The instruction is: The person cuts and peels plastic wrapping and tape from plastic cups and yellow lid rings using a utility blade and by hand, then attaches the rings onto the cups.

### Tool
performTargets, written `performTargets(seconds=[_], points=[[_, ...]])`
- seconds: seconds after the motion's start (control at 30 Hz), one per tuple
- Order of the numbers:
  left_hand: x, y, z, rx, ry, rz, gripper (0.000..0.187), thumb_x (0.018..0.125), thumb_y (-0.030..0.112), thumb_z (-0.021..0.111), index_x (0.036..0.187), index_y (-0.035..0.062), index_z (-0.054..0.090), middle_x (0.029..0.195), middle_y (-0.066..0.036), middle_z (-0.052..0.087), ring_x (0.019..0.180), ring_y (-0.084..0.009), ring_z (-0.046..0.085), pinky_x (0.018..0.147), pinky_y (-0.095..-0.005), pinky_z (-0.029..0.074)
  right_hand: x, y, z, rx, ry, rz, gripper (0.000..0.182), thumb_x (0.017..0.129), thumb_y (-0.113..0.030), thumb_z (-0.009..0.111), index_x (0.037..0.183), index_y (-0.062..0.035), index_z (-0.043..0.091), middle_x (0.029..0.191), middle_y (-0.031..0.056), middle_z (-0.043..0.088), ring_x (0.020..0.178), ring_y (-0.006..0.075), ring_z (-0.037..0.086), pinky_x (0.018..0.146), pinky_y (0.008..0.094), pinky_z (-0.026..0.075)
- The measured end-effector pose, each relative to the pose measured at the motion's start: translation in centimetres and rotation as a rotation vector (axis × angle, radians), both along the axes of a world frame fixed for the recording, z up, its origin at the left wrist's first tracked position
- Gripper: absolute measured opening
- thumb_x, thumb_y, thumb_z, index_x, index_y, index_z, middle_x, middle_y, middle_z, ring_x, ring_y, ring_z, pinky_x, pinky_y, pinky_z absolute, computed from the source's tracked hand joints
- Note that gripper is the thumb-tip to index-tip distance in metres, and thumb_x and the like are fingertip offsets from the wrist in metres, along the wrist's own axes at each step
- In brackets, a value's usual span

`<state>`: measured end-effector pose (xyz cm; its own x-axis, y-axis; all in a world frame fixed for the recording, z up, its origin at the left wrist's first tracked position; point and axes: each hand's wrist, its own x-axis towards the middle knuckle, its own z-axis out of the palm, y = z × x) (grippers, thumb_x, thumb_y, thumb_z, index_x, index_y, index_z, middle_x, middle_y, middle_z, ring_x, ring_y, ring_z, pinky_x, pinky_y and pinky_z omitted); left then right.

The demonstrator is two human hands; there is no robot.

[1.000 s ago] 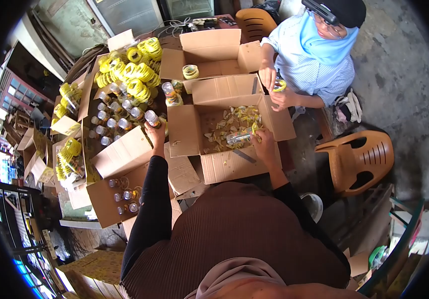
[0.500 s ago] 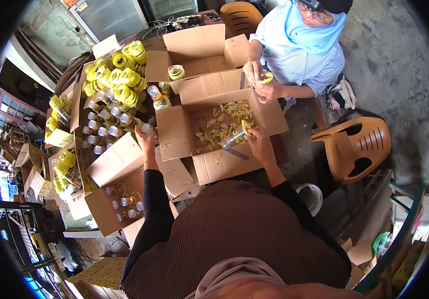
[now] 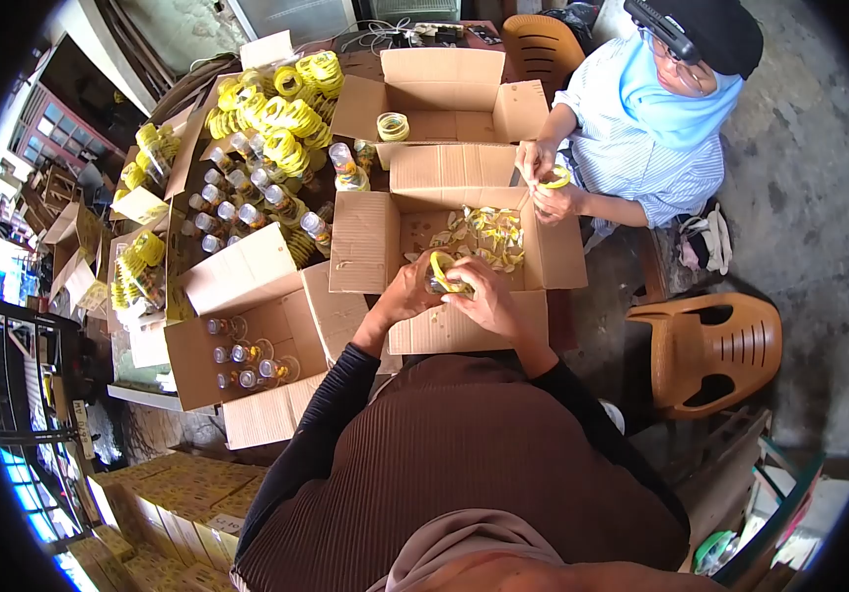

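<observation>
My left hand (image 3: 406, 299) and my right hand (image 3: 486, 299) meet over the near side of an open cardboard box (image 3: 365, 242). Between them is a clear plastic jar, mostly hidden by the fingers, with a yellow ring (image 3: 438, 264) at its top. Both hands are closed around it. Torn yellow and white scraps (image 3: 483, 232) lie on the bottom of the box. Left of the box, clear jars with printed labels (image 3: 316, 229) stand in a group, several more behind them.
Stacks of yellow rings (image 3: 286, 123) pile up behind the jars. A lower left box (image 3: 187, 365) holds several jars. The far box (image 3: 444, 69) has a roll of rings (image 3: 393, 126) at its edge. Across stands a co-worker (image 3: 641, 128) holding a yellow ring. An orange chair (image 3: 715, 350) stands right.
My left hand has left the jars on the left and come to my right hand. The jar in my right hand has moved left and toward me. The view has shifted.
</observation>
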<state>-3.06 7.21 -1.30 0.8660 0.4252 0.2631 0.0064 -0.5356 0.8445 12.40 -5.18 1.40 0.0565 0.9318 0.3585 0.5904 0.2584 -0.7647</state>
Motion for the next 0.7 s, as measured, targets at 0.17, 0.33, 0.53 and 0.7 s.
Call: performTargets(seconds=[0.17,0.33,0.53,0.7], points=[[-1.2,-1.2,0.9,-0.046,0.021,0.205,0.066,0.070,0.015,0.083,0.123,0.0009,0.047,0.103,-0.017,0.064,0.096,-0.0338,0.065,0.084,-0.0381,0.051,1.5,-0.2,-2.0,0.111,0.102,-0.104,0.026,0.084,-0.012,0.072,0.105,-0.0040,0.060,0.098,0.0092,0.061,0.090,0.0253,0.061,0.079,0.0367,0.051],[-0.5,-3.1,-0.2,0.122,0.117,0.267,0.060,0.069,0.014,0.079,0.120,0.0027,0.049,0.101,-0.017,0.064,0.094,-0.0352,0.064,0.080,-0.0402,0.052,1.9,-0.2,-3.2,-0.108,0.212,-0.137,0.022,0.084,-0.016,0.073,0.095,-0.0025,0.060,0.089,0.0107,0.061,0.072,0.0215,0.062,0.063,0.0329,0.050],[1.1,-5.7,-0.5,0.049,0.228,0.220,0.062,0.067,0.017,0.076,0.120,0.0010,0.047,0.101,-0.021,0.062,0.092,-0.0412,0.061,0.077,-0.0443,0.050,2.1,0.7,-2.9,-0.116,-0.168,-0.123,0.032,0.073,-0.017,0.076,0.090,-0.0054,0.052,0.083,0.0123,0.057,0.076,0.0323,0.062,0.065,0.0420,0.049],[1.1,-5.9,-1.1,-0.040,0.278,0.238,0.063,0.066,0.020,0.079,0.118,-0.0008,0.049,0.100,-0.019,0.064,0.094,-0.0349,0.064,0.083,-0.0393,0.049,3.5,1.3,-2.9,-0.032,-0.258,0.080,0.023,0.080,-0.013,0.069,0.091,-0.0037,0.051,0.086,0.0136,0.056,0.082,0.0338,0.060,0.069,0.0418,0.050]])
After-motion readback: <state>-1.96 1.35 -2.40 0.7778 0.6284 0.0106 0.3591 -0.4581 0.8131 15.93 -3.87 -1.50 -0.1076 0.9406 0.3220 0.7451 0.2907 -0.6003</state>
